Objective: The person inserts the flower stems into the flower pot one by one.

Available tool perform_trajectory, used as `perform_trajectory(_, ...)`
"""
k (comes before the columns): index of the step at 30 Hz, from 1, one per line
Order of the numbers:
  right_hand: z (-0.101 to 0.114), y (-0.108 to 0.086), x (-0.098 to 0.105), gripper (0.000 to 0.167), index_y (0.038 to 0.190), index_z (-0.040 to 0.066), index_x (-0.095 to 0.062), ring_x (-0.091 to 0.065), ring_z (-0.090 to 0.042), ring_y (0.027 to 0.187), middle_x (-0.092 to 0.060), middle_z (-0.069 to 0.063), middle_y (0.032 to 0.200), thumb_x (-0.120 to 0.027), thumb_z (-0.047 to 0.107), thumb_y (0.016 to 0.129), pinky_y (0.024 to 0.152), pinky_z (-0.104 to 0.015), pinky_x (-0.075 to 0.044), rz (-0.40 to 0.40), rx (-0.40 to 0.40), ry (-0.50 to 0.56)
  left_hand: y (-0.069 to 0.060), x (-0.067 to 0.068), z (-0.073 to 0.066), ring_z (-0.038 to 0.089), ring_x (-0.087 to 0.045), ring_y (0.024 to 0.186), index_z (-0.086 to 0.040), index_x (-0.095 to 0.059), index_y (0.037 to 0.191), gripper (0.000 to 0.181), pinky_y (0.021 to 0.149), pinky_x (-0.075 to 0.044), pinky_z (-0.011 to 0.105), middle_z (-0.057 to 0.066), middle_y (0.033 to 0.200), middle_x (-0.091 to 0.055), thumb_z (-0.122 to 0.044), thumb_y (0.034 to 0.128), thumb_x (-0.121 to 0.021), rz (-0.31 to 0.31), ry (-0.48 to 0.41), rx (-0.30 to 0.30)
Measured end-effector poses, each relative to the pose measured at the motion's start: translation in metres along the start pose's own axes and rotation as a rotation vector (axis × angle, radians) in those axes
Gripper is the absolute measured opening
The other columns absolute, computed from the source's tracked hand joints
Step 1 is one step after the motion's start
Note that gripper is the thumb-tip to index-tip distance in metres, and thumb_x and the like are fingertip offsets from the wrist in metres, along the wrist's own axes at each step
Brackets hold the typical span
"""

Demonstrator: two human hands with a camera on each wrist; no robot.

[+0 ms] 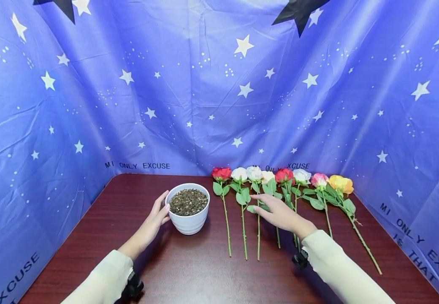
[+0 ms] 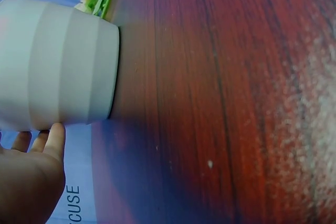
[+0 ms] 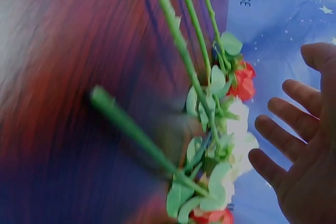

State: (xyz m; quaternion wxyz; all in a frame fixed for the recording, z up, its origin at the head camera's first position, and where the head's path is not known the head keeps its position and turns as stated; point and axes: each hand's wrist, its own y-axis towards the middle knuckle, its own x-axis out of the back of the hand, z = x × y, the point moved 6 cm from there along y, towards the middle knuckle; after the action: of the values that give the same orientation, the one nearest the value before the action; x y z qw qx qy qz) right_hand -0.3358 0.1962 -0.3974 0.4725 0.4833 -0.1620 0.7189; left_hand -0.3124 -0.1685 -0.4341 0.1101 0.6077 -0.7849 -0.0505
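Observation:
A white ribbed pot (image 1: 189,223) filled with dark soil (image 1: 188,202) stands upright on the table. My left hand (image 1: 149,227) touches its left side with extended fingers; the left wrist view shows the fingertips against the pot wall (image 2: 63,61). Right of the pot lies a row of artificial roses with green stems: a red rose (image 1: 221,173) at the left end, then white and cream ones, another red rose (image 1: 284,175), a white, a pink and a yellow rose (image 1: 341,184). Above the middle stems hovers my right hand (image 1: 282,214), fingers spread and holding nothing, as the right wrist view confirms.
The dark red wooden table (image 1: 189,270) bears everything. A blue cloth (image 1: 189,84) with white stars hangs behind it and on both sides. Black devices (image 1: 134,285) are strapped at both wrists. The rose heads lie near the table's back edge.

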Motion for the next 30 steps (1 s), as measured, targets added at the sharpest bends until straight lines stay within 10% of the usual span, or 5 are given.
perform_trajectory(19, 0.025, 0.034, -0.042, 0.044, 0.135, 0.004, -0.059, -0.066, -0.024, 0.1, -0.07, -0.012, 0.115, -0.066, 0.026, 0.098, 0.087, -0.044, -0.054, 0.015, 0.014, 0.167, 0.0, 0.0, 0.0, 0.038, -0.013, 0.146, -0.006, -0.007, 0.159, 0.058, 0.113, -0.025, 0.063, 0.023, 0.163, -0.005, -0.024, 0.1105, -0.033, 0.005, 0.011, -0.005)
perform_trajectory(30, 0.021, 0.046, -0.061, 0.046, 0.134, -0.003, -0.057, -0.069, -0.021, 0.083, -0.072, -0.006, 0.102, -0.071, 0.017, 0.095, 0.076, -0.035, -0.057, 0.061, -0.142, 0.288, 0.001, -0.002, -0.002, 0.039, -0.014, 0.146, -0.005, -0.008, 0.159, 0.057, 0.113, -0.025, 0.063, 0.023, 0.162, -0.005, -0.021, 0.1105, -0.032, 0.003, -0.005, -0.003)
